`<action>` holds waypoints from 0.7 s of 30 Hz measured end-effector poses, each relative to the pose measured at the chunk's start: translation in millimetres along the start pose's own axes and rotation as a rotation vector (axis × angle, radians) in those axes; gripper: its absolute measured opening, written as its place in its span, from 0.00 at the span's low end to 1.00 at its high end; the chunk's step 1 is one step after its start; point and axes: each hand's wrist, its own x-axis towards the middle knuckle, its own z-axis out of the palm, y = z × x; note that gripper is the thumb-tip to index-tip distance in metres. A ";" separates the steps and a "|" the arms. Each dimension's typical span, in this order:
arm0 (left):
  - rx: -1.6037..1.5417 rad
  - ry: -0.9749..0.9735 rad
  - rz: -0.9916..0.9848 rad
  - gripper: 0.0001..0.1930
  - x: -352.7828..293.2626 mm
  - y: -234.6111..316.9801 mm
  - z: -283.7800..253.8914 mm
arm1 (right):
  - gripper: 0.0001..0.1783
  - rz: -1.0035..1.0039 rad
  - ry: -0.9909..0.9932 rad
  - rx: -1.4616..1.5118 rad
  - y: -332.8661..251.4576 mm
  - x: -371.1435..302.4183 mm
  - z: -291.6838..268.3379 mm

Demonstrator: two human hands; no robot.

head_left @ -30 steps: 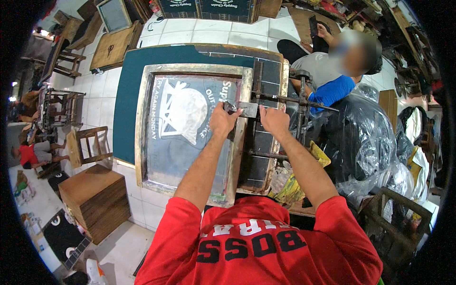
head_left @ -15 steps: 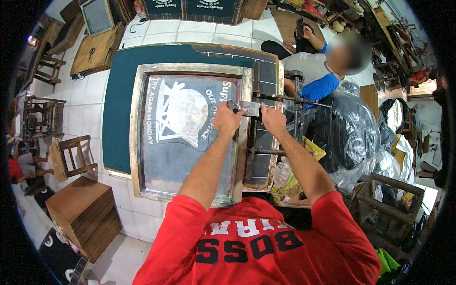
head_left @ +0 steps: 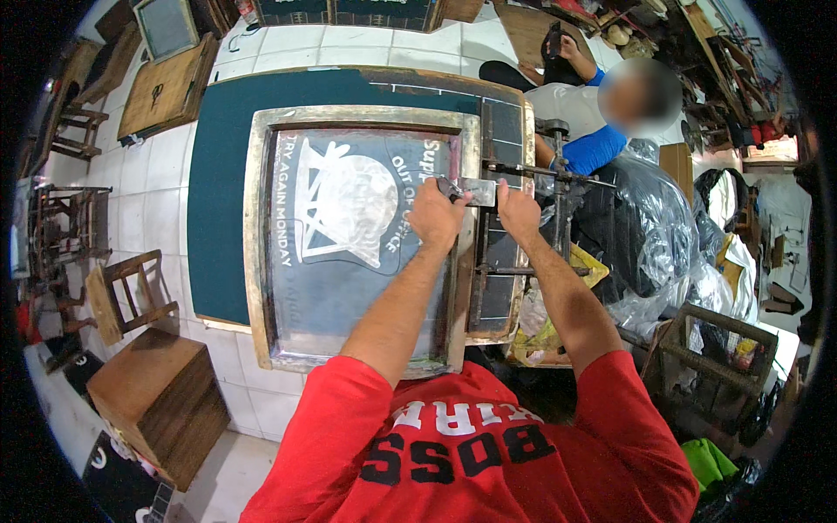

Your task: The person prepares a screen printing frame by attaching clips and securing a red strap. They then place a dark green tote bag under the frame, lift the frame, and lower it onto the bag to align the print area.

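Over the right rail of a wood-framed printing screen both my hands work close together. My left hand is closed on a small dark object with a curved edge; its kind is unclear. Between the hands spans a short, shiny, see-through grey strip, which looks like tape. My right hand pinches the strip's right end. The screen's mesh bears white lettering and a white picture. Beneath the screen lies a dark green board.
Metal clamp rods stick out right of the screen. Black plastic-wrapped bundles lie beyond them, near a seated person holding a phone. Stacked brown boards stand at left, by a small wooden chair. Scissors lie on a wooden box.
The whole view has shifted, so screen and hands appear slightly farther right. My hands keep nearly the same hold on the strip and the dark object.
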 end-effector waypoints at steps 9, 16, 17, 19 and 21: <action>-0.045 -0.048 -0.012 0.31 3.6 -2.6 2.4 | 0.21 0.109 -0.263 0.002 -2.1 22.4 -20.7; -0.077 -0.111 -0.016 0.32 2.7 -1.4 0.7 | 0.28 0.134 -0.179 0.046 -10.4 7.9 -29.8; -0.067 -0.110 -0.013 0.32 2.9 -1.3 0.2 | 0.28 0.125 -0.085 0.079 -10.3 2.9 -23.2; -0.093 -0.079 -0.009 0.32 2.0 -0.9 -0.2 | 0.28 0.014 0.044 -0.052 -9.5 -1.7 -8.0; -0.098 -0.059 -0.001 0.32 1.0 -0.5 0.1 | 0.29 0.076 0.109 -0.068 -8.2 0.3 5.1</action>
